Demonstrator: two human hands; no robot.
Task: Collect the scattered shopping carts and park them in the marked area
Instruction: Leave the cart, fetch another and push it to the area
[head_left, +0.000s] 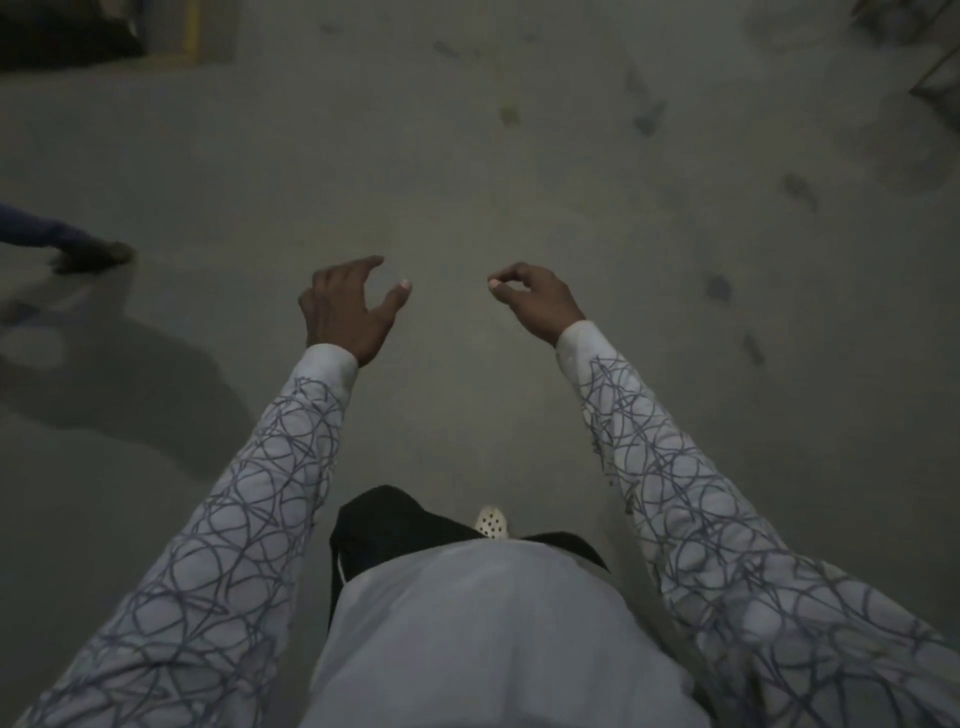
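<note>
Head view is looking down on a grey concrete floor (467, 156), and the person is holding both arms out in front, patterned sleeves (270, 467) showing. At centre frame the left hand (348, 306) is hovering with fingers loosely curled and thumb spread wide, gripping nothing. Just beside it, the right hand (535, 301) is curling its fingers in toward the thumb, also holding nothing. A blurred metal frame (935, 78) is sitting at the upper right edge, well apart from both hands; it is too unclear to call it a shopping cart. Another person's shoe (93, 255) is showing at the left edge.
</note>
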